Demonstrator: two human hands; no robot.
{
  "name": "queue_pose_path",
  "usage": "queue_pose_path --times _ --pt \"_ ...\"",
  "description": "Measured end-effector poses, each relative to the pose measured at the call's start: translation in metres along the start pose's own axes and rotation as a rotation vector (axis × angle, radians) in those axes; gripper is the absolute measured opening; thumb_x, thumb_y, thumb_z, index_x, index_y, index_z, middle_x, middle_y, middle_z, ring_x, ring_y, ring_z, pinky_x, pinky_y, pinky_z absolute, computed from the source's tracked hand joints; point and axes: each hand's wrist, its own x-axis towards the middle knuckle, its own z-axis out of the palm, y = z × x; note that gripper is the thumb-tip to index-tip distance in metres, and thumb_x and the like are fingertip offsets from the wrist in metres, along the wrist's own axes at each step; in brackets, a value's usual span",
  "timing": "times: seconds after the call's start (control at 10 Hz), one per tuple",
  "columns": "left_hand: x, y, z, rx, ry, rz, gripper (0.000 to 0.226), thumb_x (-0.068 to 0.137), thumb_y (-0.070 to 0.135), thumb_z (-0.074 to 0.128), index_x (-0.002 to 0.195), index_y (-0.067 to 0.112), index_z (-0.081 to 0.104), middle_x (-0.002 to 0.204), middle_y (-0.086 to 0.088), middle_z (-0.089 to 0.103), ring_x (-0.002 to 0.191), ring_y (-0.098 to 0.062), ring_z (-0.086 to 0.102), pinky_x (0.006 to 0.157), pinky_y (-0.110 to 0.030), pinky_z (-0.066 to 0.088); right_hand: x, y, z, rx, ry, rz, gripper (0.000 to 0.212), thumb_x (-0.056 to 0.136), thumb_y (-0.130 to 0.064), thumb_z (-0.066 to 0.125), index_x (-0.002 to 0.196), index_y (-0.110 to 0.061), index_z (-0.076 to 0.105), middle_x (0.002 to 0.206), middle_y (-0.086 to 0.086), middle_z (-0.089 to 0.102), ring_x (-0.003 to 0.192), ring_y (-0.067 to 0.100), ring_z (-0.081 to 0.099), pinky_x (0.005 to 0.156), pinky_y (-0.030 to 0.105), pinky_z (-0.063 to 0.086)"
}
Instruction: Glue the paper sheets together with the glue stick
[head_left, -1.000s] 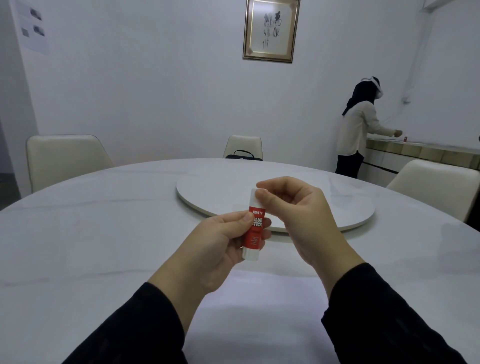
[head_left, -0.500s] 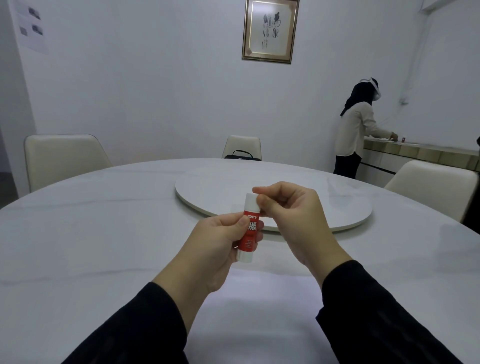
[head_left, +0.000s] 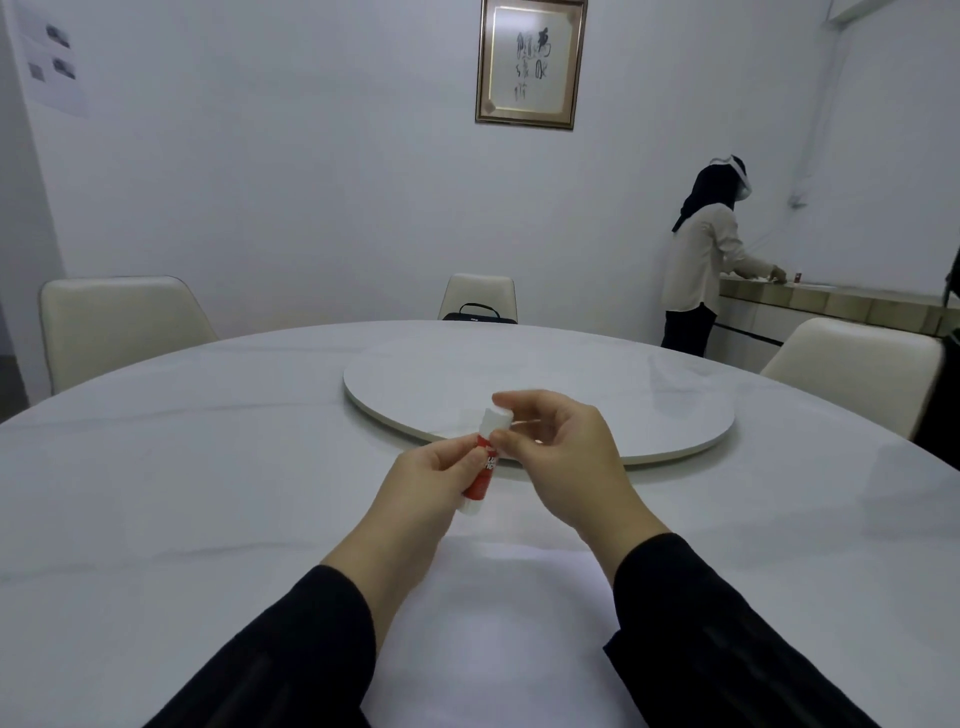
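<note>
The left hand (head_left: 415, 480) had the red-and-white glue stick (head_left: 480, 475) gripped by its body, tilted a bit, up over the round white table (head_left: 156, 493). The right hand (head_left: 558, 457) pinched its white cap (head_left: 496, 420) between thumb and fingertip. White paper (head_left: 498, 623) lay flat between the black sleeves (head_left: 727, 639).

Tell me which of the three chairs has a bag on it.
The far chair, straight across the table under the framed picture: a black bag sits on its seat. The chairs at left and right show none.
</note>
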Motion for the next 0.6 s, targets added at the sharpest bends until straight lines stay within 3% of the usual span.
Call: queue_pose_path --times 0.1,0.2,0.3,0.5,0.6 --pt "0.006 -0.007 -0.010 0.088 0.116 -0.059 0.018 0.090 0.015 0.061 0.107 0.018 0.067 0.107 0.002 0.069 0.103 -0.013 0.061 0.101 -0.034 0.044 0.001 0.013 -0.003 -0.098 0.055 0.024 0.030 0.081 0.000 0.067 0.098 -0.024 0.068 0.088 -0.009 0.068 0.083 0.007 0.064 0.079 0.026 0.056" --pt "0.009 -0.009 -0.019 0.088 0.210 -0.078 0.015 0.090 0.013 0.060 0.103 0.018 0.066 0.100 -0.001 0.069 0.098 -0.016 0.062 0.095 -0.033 0.047 0.002 0.023 -0.005 -0.163 0.047 0.052 0.027 0.082 -0.003 0.067 0.102 -0.021 0.068 0.088 -0.011 0.066 0.081 0.002 0.061 0.069 0.008 0.050" --pt "0.011 -0.008 -0.024 0.081 0.251 -0.092 0.012 0.088 0.014 0.062 0.100 0.016 0.067 0.095 -0.003 0.069 0.092 -0.015 0.062 0.086 -0.028 0.048 0.001 0.026 -0.003 -0.218 0.015 0.054 0.027 0.083 -0.005 0.067 0.100 -0.026 0.068 0.086 -0.015 0.065 0.078 -0.002 0.060 0.063 0.004 0.045" --pt "0.004 0.001 -0.035 0.078 0.282 -0.118 0.008 0.086 0.015 0.065 0.094 0.015 0.067 0.090 -0.003 0.065 0.085 -0.015 0.060 0.080 -0.028 0.047 0.001 0.030 -0.002 -0.193 -0.031 0.061 0.041 0.080 -0.003 0.069 0.113 -0.027 0.063 0.089 -0.011 0.061 0.078 -0.001 0.060 0.068 0.004 0.046" --pt "-0.005 0.013 -0.041 0.203 0.272 -0.086 0.009 0.086 0.020 0.066 0.095 0.017 0.064 0.096 -0.004 0.065 0.090 -0.015 0.061 0.086 -0.030 0.048 0.001 0.029 -0.004 -0.129 -0.029 0.064 0.047 0.076 -0.004 0.075 0.113 -0.029 0.061 0.092 -0.014 0.062 0.084 0.002 0.061 0.071 0.009 0.047"
